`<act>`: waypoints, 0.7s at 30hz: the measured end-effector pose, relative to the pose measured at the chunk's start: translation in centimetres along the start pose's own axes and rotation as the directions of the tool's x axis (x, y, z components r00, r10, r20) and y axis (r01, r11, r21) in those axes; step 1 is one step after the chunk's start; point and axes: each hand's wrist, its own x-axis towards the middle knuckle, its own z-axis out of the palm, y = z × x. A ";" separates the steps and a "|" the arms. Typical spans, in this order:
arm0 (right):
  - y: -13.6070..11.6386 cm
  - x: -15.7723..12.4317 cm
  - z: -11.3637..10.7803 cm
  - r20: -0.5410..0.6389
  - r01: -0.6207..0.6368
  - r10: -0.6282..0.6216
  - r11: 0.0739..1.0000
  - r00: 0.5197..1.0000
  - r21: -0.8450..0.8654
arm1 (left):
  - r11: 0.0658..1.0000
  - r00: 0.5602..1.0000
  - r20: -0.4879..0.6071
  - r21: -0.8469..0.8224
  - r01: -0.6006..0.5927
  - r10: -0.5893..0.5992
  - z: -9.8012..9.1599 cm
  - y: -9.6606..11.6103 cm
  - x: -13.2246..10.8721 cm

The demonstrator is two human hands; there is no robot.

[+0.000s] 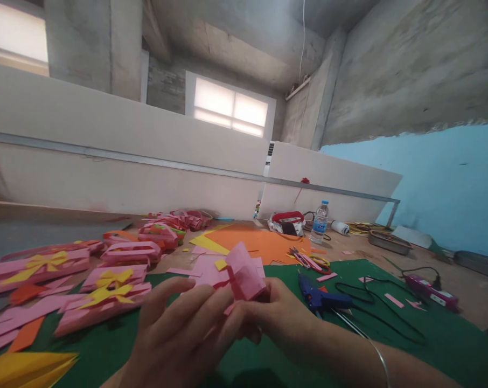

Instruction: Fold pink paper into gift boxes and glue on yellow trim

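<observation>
Between my two hands is a folded piece of pink paper (245, 269), raised above the green mat (268, 372). My left hand (183, 328) has its fingers bent round the lower left of the paper, and its fingertips are partly hidden. The thumb and fingers of my right hand (280, 310) pinch the paper's lower right edge. Behind it lie flat pink sheets (203, 269) and a small yellow scrap (220, 264). Left of my hands sit pink paper bags with yellow bows (110, 293).
A blue glue gun (322, 295) with its black cord lies right of my hands. Beyond it are scissors (300, 258), orange sheets (244, 240), a water bottle (319, 222) and a purple power strip (432, 291). Yellow folded paper (29, 369) lies at front left.
</observation>
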 end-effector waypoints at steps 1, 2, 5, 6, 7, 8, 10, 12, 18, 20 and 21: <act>0.1 0.2 -0.3 -0.005 0.010 -0.010 0.999 1.000 0.033 | 0.999 0.999 0.014 0.019 0.028 -0.029 0.1 -0.1 0.0; 0.1 0.3 -0.5 -0.018 0.015 -0.014 0.998 1.000 0.059 | 0.998 0.998 0.020 0.030 0.061 -0.061 0.1 -0.4 0.0; 0.1 0.7 -1.1 -0.083 -0.005 0.011 0.997 0.996 0.079 | 0.962 0.961 0.062 -0.015 0.271 -0.270 0.2 -1.4 0.1; 0.1 0.7 -1.2 -0.100 -0.014 0.022 0.997 0.995 0.079 | 0.925 0.924 0.110 -0.071 0.374 -0.365 0.3 -1.8 0.2; 0.2 0.8 -1.2 -0.113 -0.019 0.028 0.997 0.993 0.077 | 0.864 0.870 0.192 -0.141 0.482 -0.454 0.4 -2.0 0.2; 0.3 0.9 -1.2 -0.119 -0.022 0.030 0.997 0.992 0.073 | 0.780 0.798 0.307 -0.214 0.588 -0.518 0.6 -2.2 0.2; 0.5 1.2 -1.1 -0.124 -0.023 0.029 0.999 0.992 0.048 | 0.578 0.636 0.539 -0.303 0.758 -0.552 0.9 -2.1 0.3; 0.8 1.5 -0.9 -0.118 -0.025 0.024 1.000 0.993 -0.006 | 0.407 0.476 0.668 -0.273 0.872 -0.572 1.3 -1.8 0.4; 1.0 1.7 -0.4 0.050 0.020 -0.015 0.994 0.999 -0.103 | 0.078 0.186 0.707 -0.183 0.980 -0.682 1.3 -1.4 0.9; 0.6 1.3 -0.6 0.118 -0.012 0.028 0.990 0.993 -0.138 | -0.021 0.119 0.719 -0.182 0.983 -0.685 1.2 -1.5 1.0; 0.4 1.0 -0.9 0.124 -0.037 0.060 0.983 0.990 -0.181 | -0.057 0.094 0.721 -0.181 0.982 -0.687 1.1 -1.6 1.0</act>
